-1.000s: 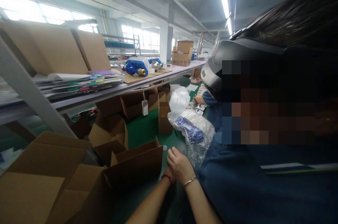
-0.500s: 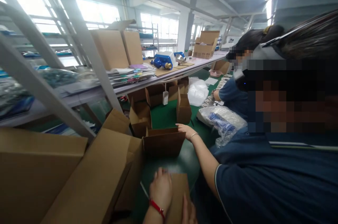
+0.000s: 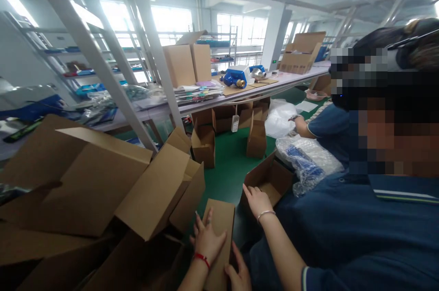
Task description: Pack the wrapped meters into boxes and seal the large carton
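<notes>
Both my hands are on a flat cardboard box [image 3: 219,231] lying on the green worktop [image 3: 228,172] right in front of me. Left hand [image 3: 206,241], red string at the wrist, lies on top with fingers spread flat, pressing down on the left half. Right hand [image 3: 240,275] is at the near right edge, mostly cut off by the frame; looks like the fingers curl onto that edge, but I cannot tell whether it is really gripping. Judgement on handling: thin corrugated board, light, stiff along the flutes but it will bow or crease if lifted by one corner. Surface is dry and matte, so not slippery. Not fragile, though the edges dent easily. Best hold is the two long edges, one hand each, thumbs on top, or a pinch on the folded seam where it is double thick. Just left of my left hand sits an open box [image 3: 161,190] with flaps up, and more opened ones [image 3: 68,176] are piled further left. Just right of my hands a co-worker's hand [image 3: 257,200] with a bracelet rests on the rim of another open box [image 3: 269,179]; keep clear of it. Beyond that hand lies a bubble-wrapped bundle [image 3: 307,163] with blue parts inside.
</notes>
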The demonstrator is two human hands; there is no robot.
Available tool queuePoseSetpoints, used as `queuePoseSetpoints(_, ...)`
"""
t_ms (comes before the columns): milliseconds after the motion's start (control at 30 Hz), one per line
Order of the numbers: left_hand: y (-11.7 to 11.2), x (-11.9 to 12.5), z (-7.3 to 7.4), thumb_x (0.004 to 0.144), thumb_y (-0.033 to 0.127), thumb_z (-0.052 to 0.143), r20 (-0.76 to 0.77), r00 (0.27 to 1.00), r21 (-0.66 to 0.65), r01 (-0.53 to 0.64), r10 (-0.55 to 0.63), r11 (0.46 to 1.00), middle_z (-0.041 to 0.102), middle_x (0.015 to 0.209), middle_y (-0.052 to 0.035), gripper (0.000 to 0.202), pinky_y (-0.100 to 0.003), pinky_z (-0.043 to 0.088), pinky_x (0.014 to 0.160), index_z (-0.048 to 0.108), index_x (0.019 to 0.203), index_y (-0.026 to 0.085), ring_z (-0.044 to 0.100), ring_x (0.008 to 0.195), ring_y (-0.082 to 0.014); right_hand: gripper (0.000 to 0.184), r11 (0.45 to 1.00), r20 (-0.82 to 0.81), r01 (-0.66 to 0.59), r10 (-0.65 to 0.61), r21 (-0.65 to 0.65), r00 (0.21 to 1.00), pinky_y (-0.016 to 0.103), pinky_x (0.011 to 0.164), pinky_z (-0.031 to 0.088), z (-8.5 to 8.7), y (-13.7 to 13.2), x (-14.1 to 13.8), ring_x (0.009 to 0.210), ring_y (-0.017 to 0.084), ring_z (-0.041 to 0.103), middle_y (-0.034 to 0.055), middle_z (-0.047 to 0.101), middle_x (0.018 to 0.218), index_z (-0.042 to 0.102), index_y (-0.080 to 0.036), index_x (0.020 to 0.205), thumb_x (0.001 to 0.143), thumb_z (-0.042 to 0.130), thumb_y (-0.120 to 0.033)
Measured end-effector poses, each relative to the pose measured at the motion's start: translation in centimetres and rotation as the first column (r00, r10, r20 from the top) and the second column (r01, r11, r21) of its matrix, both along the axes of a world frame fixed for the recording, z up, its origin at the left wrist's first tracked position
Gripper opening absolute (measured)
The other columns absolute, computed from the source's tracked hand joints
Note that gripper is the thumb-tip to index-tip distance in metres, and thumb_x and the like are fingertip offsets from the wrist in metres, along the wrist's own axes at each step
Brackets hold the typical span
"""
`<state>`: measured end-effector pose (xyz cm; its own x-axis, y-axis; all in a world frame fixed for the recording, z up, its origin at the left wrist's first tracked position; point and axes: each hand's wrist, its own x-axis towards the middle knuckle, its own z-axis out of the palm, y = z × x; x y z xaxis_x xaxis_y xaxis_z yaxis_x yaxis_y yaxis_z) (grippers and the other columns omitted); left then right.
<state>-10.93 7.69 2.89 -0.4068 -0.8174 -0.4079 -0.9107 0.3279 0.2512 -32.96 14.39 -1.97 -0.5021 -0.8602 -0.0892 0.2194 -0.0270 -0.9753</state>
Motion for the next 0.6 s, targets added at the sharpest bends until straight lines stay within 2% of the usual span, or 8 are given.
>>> queuePoseSetpoints(100,1.1,-1.0,-0.3,0.065,0.054,0.068,0.054,0.998,-0.065,0.027,-0.024,0.998,0.005,0.159,-0.0190,0.104,-0.064,0.025,0.108,0.017,0.149,0.020,0.007,0.146,-0.0372,0.036,0.999,-0.202,0.038,-0.031,0.030,0.979,0.055,0.110,-0.028,1.6,-0.7,0.5,0.145,0.033,-0.011,-0.0026,0.055,0.132,0.074,-0.035,0.092,0.057,0.070,-0.026)
queuePoseSetpoints(233,2.1,-1.8,0.2,0.057,0.049,0.075,0.099,0.995,-0.012,0.012,-0.011,1.000,-0.003,0.160,-0.0177,0.119,-0.067,0.028,0.103,0.006,0.150,0.022,0.003,0.145,-0.0406,0.018,0.999,-0.325,0.045,-0.045,-0.008,0.945,0.060,0.114,-0.010,5.7,0.1,-1.4,0.143,0.037,0.017,0.0027,0.067,0.106,0.074,-0.033,0.075,0.057,0.072,-0.038)
queuePoseSetpoints(333,1.6,-1.7,0.7,0.052,0.034,0.076,0.018,1.000,0.046,-0.021,0.020,0.999,0.002,0.158,-0.0230,0.118,-0.067,0.030,0.100,0.012,0.150,0.020,0.012,0.142,-0.0464,0.038,0.988,-0.294,0.138,-0.151,-0.064,0.944,0.058,0.114,0.016,9.1,2.0,-2.9,0.143,0.028,0.021,0.0042,0.063,0.117,0.072,-0.028,0.089,0.072,0.060,-0.061)
queuePoseSetpoints(400,0.5,-1.1,1.1,0.050,0.027,0.072,-0.166,0.984,0.162,-0.044,0.071,0.986,0.004,0.157,-0.0261,0.114,-0.067,0.024,0.103,0.018,0.149,0.015,0.012,0.141,-0.0478,0.058,0.975,-0.218,0.210,-0.219,-0.066,0.951,0.056,0.106,0.035,9.6,3.6,-0.9,0.139,0.025,0.031,0.0064,0.055,0.130,0.065,-0.026,0.110,0.083,0.039,-0.071)
queuePoseSetpoints(433,-0.3,-0.5,1.4,0.051,0.027,0.070,-0.260,0.961,0.232,-0.038,0.099,0.972,0.008,0.156,-0.0265,0.110,-0.065,0.023,0.106,0.020,0.149,0.013,0.015,0.140,-0.0464,0.066,0.972,-0.172,0.231,-0.235,-0.045,0.957,0.056,0.098,0.042,9.0,4.4,1.4,0.134,0.026,0.040,0.0084,0.054,0.133,0.060,-0.026,0.119,0.084,0.033,-0.075)
queuePoseSetpoints(500,-1.9,0.9,2.2,0.059,0.032,0.061,-0.399,0.907,0.373,0.023,0.138,0.928,0.030,0.150,-0.0232,0.098,-0.053,0.033,0.104,0.023,0.148,0.014,0.034,0.134,-0.0394,0.070,0.973,-0.078,0.225,-0.221,0.051,0.972,0.057,0.077,0.051,6.0,5.9,8.1,0.112,0.030,0.060,0.0096,0.061,0.121,0.053,-0.034,0.127,0.075,0.045,-0.080)
queuePoseSetpoints(567,-3.4,2.5,3.1,0.066,0.039,0.053,-0.529,0.821,0.553,0.141,0.215,0.821,0.052,0.135,-0.0155,0.087,-0.038,0.047,0.088,0.027,0.145,0.017,0.056,0.112,-0.0295,0.092,0.955,0.055,0.213,-0.229,0.208,0.972,0.056,0.058,0.053,1.4,6.7,15.6,0.096,0.036,0.066,0.0197,0.062,0.118,0.041,-0.027,0.139,0.067,0.045,-0.086)
queuePoseSetpoints(600,-3.8,3.2,3.5,0.067,0.041,0.052,-0.585,0.752,0.643,0.203,0.302,0.739,0.058,0.127,-0.0123,0.083,-0.033,0.049,0.080,0.031,0.143,0.019,0.061,0.101,-0.0255,0.103,0.943,0.268,0.111,-0.200,0.314,0.942,0.053,0.064,0.055,-1.1,6.8,18.8,0.104,0.036,0.063,0.0200,0.057,0.128,0.035,-0.027,0.141,0.058,0.056,-0.085)
